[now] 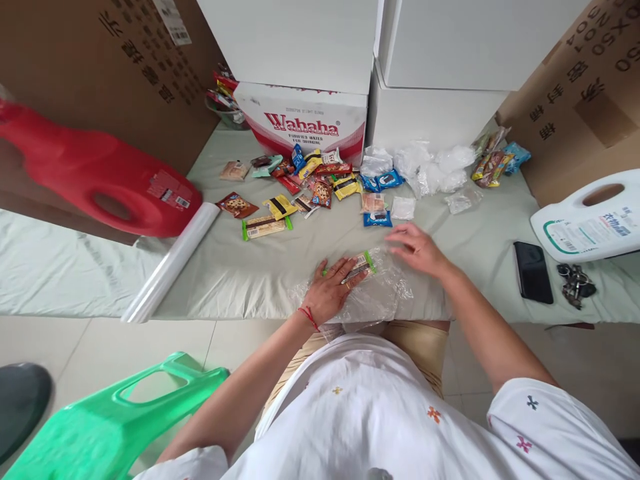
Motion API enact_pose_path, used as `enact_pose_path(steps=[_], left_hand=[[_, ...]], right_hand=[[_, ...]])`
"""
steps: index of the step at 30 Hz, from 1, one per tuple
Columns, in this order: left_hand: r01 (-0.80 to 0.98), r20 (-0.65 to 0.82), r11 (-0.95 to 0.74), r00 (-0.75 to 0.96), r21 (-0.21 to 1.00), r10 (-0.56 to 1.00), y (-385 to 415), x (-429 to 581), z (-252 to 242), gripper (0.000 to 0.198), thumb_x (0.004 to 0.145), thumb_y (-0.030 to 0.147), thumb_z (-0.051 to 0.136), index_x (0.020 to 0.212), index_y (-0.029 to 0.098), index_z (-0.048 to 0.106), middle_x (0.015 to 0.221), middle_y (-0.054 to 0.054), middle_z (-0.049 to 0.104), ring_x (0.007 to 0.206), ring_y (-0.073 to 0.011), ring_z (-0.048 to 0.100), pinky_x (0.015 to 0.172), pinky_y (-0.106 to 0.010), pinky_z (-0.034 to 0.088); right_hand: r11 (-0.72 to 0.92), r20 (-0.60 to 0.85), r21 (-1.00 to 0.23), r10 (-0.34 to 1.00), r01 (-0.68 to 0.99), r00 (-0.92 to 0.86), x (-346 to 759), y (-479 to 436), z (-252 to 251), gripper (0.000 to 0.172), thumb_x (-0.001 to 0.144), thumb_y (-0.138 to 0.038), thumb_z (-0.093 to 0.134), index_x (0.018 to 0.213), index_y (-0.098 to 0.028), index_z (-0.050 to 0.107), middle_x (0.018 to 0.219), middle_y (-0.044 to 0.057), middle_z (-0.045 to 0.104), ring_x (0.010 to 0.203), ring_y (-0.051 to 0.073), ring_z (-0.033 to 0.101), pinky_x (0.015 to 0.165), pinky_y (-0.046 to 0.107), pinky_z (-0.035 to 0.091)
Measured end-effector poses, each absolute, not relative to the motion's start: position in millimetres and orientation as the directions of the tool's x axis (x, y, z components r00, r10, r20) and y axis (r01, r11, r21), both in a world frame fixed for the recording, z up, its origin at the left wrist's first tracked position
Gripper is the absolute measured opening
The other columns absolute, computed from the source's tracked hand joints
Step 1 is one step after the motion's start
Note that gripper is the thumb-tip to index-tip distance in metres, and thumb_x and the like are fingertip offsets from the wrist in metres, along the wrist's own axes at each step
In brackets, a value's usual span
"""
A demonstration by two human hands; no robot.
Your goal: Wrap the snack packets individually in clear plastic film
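A green-ended snack bar (pixel 370 263) lies just below the centre of the frame, on a sheet of clear plastic film (pixel 373 298) at the near edge of the table (pixel 240 280). The left hand (pixel 330 288) covers part of the bar, probably to keep it and the slippery film from sliding. Its fingers are fanned out and fairly flat, pointing toward the upper right, with the wrist low (a red cord (pixel 310 319) circles it).

The right hand (pixel 417 249) comes in from the lower right and is poised by the film's far right edge, its fingers bent and slightly parted; whether they pinch any plastic, I cannot tell. Both forearms slant inward, which seems to suit work close to the body.

Farther out, loose snack packets (pixel 320 190) sit in the upper middle, perhaps kept within easy reach. A plastic roll (pixel 173 260) lies toward the left; a black phone (pixel 533 272) and keys (pixel 576 285) rest at the right.
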State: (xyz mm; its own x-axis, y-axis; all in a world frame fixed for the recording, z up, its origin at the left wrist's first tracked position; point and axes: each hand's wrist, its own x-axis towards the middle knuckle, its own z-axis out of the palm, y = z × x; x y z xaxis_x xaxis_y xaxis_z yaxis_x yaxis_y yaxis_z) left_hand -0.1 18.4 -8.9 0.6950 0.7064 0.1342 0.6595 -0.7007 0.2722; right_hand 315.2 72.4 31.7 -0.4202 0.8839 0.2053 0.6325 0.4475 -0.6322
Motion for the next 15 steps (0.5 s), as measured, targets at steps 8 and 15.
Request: enact_pose_path(steps=[8, 15], left_hand=[[0.629, 0.271, -0.721, 0.668, 0.291, 0.693, 10.3, -8.2, 2.8, 0.045, 0.103, 0.031, 0.046, 0.146, 0.037, 0.059, 0.159, -0.003, 0.052, 0.152, -0.0301, 0.036, 0.126, -0.057, 0.016], [0.628, 0.302, -0.709, 0.642, 0.321, 0.705, -0.4, -8.3, -1.5, 0.042, 0.100, 0.024, 0.050, 0.139, 0.026, 0.065, 0.119, -0.010, 0.071, 0.115, -0.0273, 0.057, 0.095, -0.045, 0.040]], right_hand=[[0.516, 0.223, -0.566, 0.847, 0.643, -0.483, 295.7, 25.5, 26.7, 0.027, 0.101, -0.030, 0.059, 0.124, -0.024, 0.072, 0.134, 0.013, 0.062, 0.122, 0.026, 0.060, 0.103, 0.045, 0.053], [0.722, 0.251, -0.304, 0.690, 0.622, -0.678, 266.0, -56.8, 21.7, 0.033, 0.093, -0.028, 0.071, 0.126, -0.020, 0.070, 0.122, 0.012, 0.069, 0.108, 0.029, 0.057, 0.093, 0.047, 0.051]])
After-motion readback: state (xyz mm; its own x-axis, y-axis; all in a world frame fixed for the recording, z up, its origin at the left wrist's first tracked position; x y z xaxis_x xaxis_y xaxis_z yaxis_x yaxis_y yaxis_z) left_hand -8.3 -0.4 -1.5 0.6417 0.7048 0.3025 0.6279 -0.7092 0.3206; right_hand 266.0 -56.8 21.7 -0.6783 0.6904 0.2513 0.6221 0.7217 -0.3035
